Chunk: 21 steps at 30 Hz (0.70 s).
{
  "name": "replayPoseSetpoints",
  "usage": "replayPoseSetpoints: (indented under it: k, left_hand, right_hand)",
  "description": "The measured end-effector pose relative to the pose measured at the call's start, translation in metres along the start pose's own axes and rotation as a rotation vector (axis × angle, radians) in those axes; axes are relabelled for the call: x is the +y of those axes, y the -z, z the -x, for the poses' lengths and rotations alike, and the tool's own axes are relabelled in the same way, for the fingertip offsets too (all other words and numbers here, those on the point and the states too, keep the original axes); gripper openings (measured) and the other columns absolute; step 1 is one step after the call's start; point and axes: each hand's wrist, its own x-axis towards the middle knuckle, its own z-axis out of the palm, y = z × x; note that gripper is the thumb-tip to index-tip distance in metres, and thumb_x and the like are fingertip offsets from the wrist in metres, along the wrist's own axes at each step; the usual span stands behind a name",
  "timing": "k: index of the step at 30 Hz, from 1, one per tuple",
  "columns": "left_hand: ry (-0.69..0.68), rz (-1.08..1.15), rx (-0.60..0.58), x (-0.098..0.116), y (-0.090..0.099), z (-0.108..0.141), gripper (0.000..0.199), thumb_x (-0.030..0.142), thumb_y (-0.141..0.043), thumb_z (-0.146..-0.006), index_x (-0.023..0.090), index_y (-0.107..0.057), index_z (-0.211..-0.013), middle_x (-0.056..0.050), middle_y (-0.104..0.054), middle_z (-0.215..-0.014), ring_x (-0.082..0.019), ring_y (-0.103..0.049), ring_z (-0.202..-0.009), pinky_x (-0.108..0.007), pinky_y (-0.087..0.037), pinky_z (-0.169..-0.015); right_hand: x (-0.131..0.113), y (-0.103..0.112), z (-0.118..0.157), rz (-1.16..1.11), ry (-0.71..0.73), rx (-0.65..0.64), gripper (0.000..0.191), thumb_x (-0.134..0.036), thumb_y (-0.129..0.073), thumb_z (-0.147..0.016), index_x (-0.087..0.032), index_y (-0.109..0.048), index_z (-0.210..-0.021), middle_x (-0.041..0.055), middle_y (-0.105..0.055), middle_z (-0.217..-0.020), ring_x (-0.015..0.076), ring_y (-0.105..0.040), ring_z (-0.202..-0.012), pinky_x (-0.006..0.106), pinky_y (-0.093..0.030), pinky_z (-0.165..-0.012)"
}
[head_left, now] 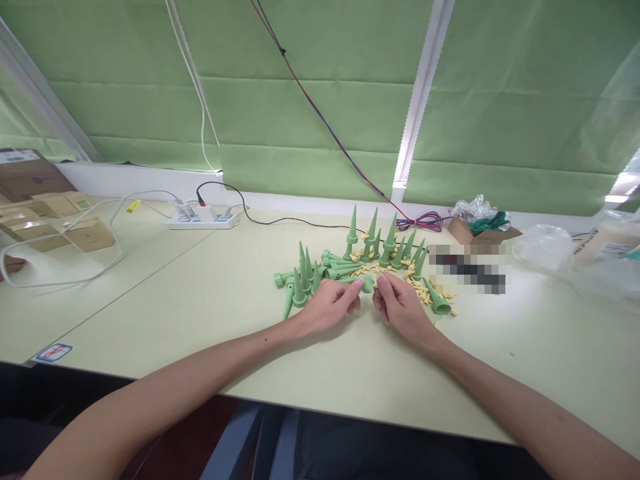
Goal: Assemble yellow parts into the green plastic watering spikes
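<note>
My left hand (331, 303) is closed around a green plastic watering spike (369, 285), whose wide end shows past my thumb. Against that end, my right hand (400, 308) pinches a small yellow plastic valve (377, 285), mostly covered by my fingertips. Just beyond my hands, loose yellow valves (419, 291) lie scattered. Upright green spikes (353, 230) stand at the back of the group, some stacked. More spikes (299, 293) stand left of my left hand, with others lying flat beside them. One spike (438, 300) lies on its side to the right, open end toward me.
The pale table (195, 320) has a seam at the left. A power strip (203, 219) with cables stands at the back; cardboard boxes (37, 223) sit far left. An open carton (483, 235), clear plastic bags (545, 247) and a bottle (603, 240) are at the right.
</note>
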Motion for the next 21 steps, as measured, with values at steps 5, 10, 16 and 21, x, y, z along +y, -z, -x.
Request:
replayPoseSetpoints:
  k: [5, 10, 16, 21]
  left_hand:
    - [0.085, 0.107, -0.066, -0.0008, -0.0007, -0.0007, 0.067, 0.065, -0.035, -0.096, 0.015, -0.058, -0.057, 0.0, -0.052, -0.045, -0.013, -0.051, -0.046, -0.027, -0.042, -0.056]
    - [0.101, 0.142, -0.093, -0.0031, 0.0003, -0.0017, 0.066, 0.068, -0.038, -0.093, 0.016, -0.06, -0.06, 0.001, -0.049, -0.042, -0.013, -0.049, -0.042, -0.026, -0.04, -0.051]
    - [0.103, 0.197, -0.116, -0.0009, 0.002, -0.0012, 0.06, 0.066, -0.041, -0.093, 0.015, -0.061, -0.07, 0.002, -0.052, -0.044, -0.012, -0.05, -0.042, -0.024, -0.04, -0.049]
    - [0.098, 0.236, -0.12, 0.0023, 0.002, 0.0004, 0.057, 0.064, -0.044, -0.094, 0.015, -0.057, -0.067, 0.002, -0.05, -0.043, -0.012, -0.05, -0.042, -0.023, -0.038, -0.047]
  right_hand:
    - [-0.0006, 0.0008, 0.001, 0.041, 0.015, -0.062, 0.048, -0.053, -0.033, -0.103, -0.022, -0.044, -0.069, -0.0009, -0.054, -0.061, 0.0116, -0.047, -0.048, 0.025, -0.038, -0.049]
    - [-0.0017, 0.0019, 0.0014, 0.05, 0.022, -0.092, 0.048, -0.054, -0.034, -0.102, -0.022, -0.044, -0.068, -0.0009, -0.055, -0.061, 0.012, -0.047, -0.048, 0.026, -0.038, -0.049]
    - [-0.0013, 0.0024, 0.002, 0.045, 0.035, -0.1, 0.048, -0.055, -0.032, -0.103, -0.023, -0.044, -0.068, -0.0014, -0.053, -0.059, 0.0118, -0.047, -0.047, 0.026, -0.037, -0.049]
    - [-0.0006, 0.0017, 0.0027, 0.042, 0.046, -0.098, 0.049, -0.056, -0.033, -0.102, -0.023, -0.045, -0.068, -0.0012, -0.053, -0.058, 0.0125, -0.048, -0.047, 0.026, -0.037, -0.049]
